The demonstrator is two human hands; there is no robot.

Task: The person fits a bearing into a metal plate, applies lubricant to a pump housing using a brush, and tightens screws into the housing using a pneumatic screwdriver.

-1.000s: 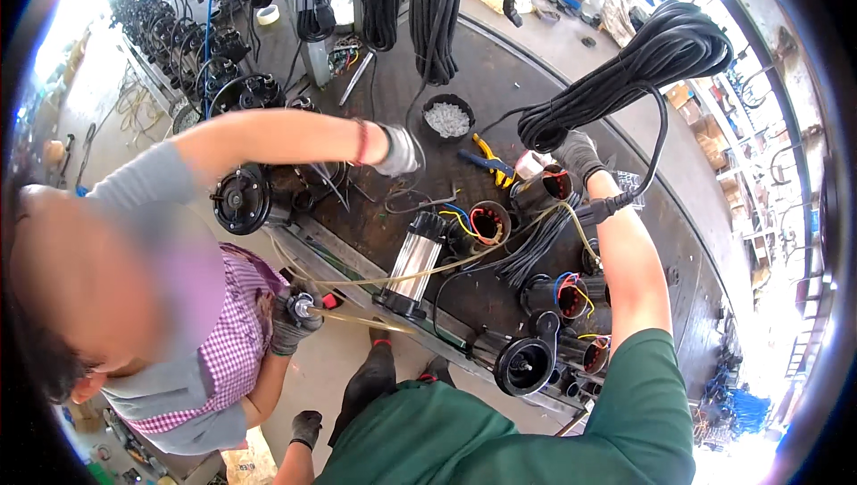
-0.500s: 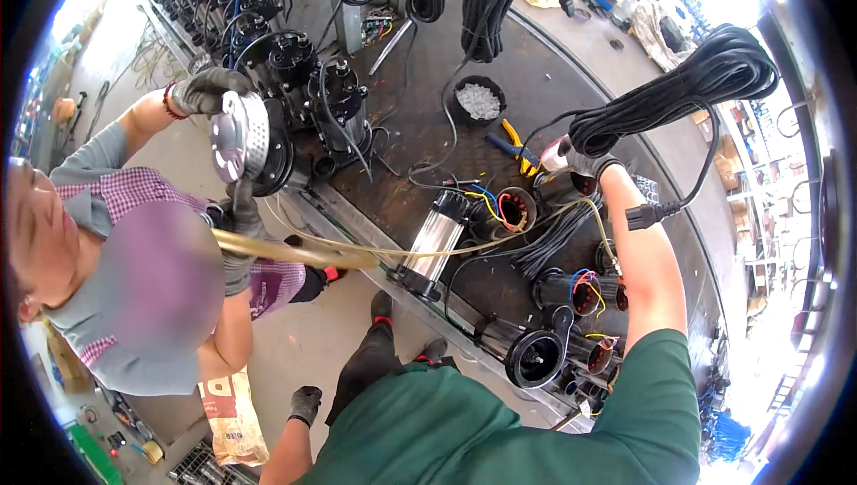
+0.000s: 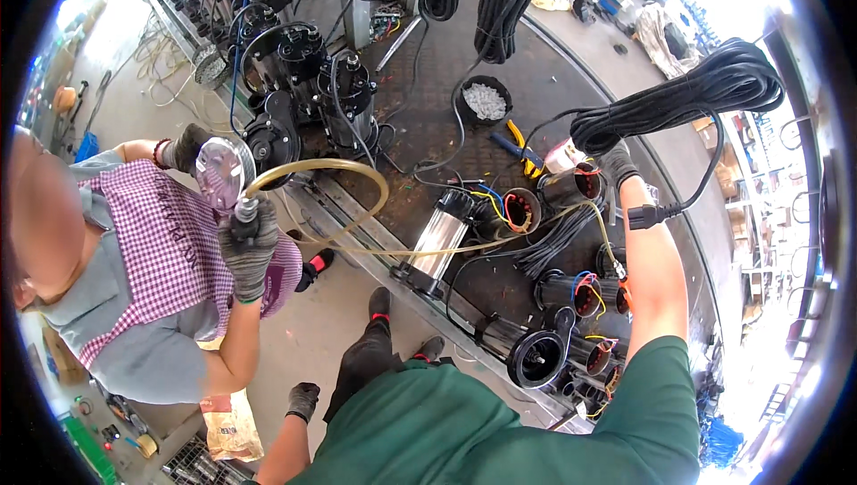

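Note:
My right hand (image 3: 618,166), in a grey glove, is stretched over the table beside a dark motor housing (image 3: 569,187). Its fingers are mostly hidden behind a hanging coil of black cable (image 3: 687,96) with a plug. A white and pinkish object (image 3: 562,156) sits just left of that hand, behind the housing. Low at my side, my gloved left hand (image 3: 304,400) hangs with curled fingers and nothing showing in it. Left of the hand on the table lie pliers with yellow and blue handles (image 3: 520,147) and an open housing with coloured wires (image 3: 518,208).
At left a co-worker's gloved hands (image 3: 248,239) hold a yellowish hose (image 3: 379,183) and a clear round disc (image 3: 223,172). Black pumps (image 3: 344,96) line the table's left edge. A bowl of white pieces (image 3: 485,101), a silver motor (image 3: 437,239) and more housings (image 3: 567,293) stand about.
My right hand has shifted slightly right, away from the white object. The co-worker has turned the disc and raised the hose end against it. My left hand stays low.

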